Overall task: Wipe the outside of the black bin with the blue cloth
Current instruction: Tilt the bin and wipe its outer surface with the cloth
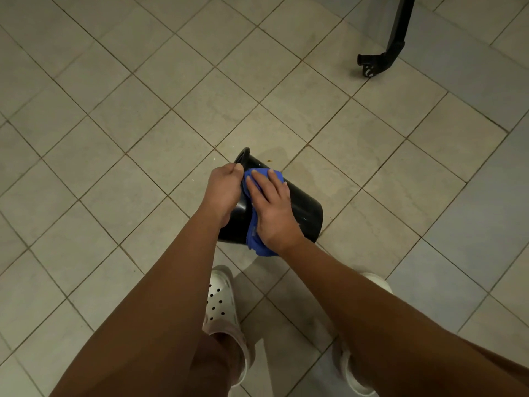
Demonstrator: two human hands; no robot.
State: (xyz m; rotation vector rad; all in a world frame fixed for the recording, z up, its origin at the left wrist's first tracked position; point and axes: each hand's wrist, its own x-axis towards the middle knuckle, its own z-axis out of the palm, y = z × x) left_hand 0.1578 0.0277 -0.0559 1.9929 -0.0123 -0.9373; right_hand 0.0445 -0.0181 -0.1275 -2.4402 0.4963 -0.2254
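Beige tiled floor [114,110], diagonal grout lines. Black bin [303,207] tipped over on it, mouth up-left, base lower-right, likely so side wall faces up for wiping. Left hand [224,187] at bin's rim, fingers curled round it, apparently steadying bin against rolling. Right hand [272,207] flat, fingers straight and spread, pressing blue cloth [254,233] onto bin's upper wall; cloth tail hangs past bin's near edge. White clogs [220,299] just below bin. Black metal leg [395,38] well apart, above-right of bin.
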